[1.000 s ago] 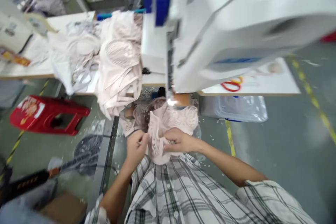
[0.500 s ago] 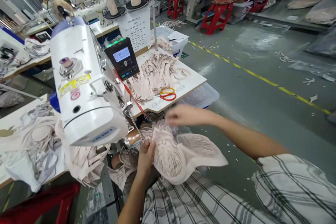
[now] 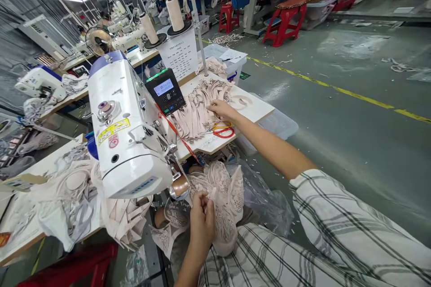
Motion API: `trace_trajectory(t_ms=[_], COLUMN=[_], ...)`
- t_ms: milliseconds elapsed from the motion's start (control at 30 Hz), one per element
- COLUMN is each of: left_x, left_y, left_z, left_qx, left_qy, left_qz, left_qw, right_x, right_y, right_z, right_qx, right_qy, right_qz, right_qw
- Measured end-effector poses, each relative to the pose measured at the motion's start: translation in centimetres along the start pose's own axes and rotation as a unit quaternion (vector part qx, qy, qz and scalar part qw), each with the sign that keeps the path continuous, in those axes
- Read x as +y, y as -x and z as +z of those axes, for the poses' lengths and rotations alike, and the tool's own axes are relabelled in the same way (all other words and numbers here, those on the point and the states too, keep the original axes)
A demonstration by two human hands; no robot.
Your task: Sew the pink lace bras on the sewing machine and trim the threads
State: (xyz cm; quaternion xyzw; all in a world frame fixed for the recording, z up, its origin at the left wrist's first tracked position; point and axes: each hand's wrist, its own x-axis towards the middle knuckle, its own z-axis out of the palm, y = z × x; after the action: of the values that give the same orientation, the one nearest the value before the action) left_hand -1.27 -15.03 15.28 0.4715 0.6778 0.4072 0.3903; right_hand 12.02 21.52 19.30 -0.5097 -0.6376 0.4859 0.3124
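Observation:
My left hand (image 3: 202, 220) pinches the edge of a pale pink lace bra (image 3: 226, 215) that lies bunched over my lap, close to the sewing machine (image 3: 126, 143). Out over the white tabletop, my right hand (image 3: 221, 110) has its fingers closed at a pile of pale pink fabric straps (image 3: 197, 114); the fingertips rest on a strap at the pile's right side. Just in front of that hand lie scissors (image 3: 224, 130) with red and yellow handles. The machine's needle area is partly hidden behind its head.
A control panel (image 3: 164, 92) and thread cones (image 3: 175, 14) stand behind the machine. More bra pieces (image 3: 74, 188) are heaped at the left. Clear plastic (image 3: 266, 197) hangs beside my lap. A plastic bin (image 3: 235, 63) stands beyond the table, and red stools (image 3: 284, 22) farther back.
My right hand has moved from the bra up and forward to the strap pile. The bra's spread-out right side has dropped into a bunch, while my left hand keeps hold of it. The view has shifted.

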Motion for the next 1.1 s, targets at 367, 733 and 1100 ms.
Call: trace_trajectory(t_ms=[367, 733, 1100], left_x=[5.2, 2.1, 3.6], left_y=[-0.8, 0.6, 0.2], left_z=[-3.6, -6.7, -8.3], left_qx=[0.079, 0.137, -0.008], left_qy=[-0.067, -0.245, -0.102], left_qz=[0.143, 0.065, -0.009], left_qw=[0.984, 0.958, 0.995], right_x=[-0.5, 0.1, -1.5], right_y=[18.1, 19.3, 16.5], right_z=[5.6, 11.0, 13.0], right_qx=[-0.275, -0.29, -0.156], right_qy=[-0.331, -0.218, -0.017], right_qz=[0.051, 0.006, -0.18], right_qw=[0.901, 0.932, 0.971])
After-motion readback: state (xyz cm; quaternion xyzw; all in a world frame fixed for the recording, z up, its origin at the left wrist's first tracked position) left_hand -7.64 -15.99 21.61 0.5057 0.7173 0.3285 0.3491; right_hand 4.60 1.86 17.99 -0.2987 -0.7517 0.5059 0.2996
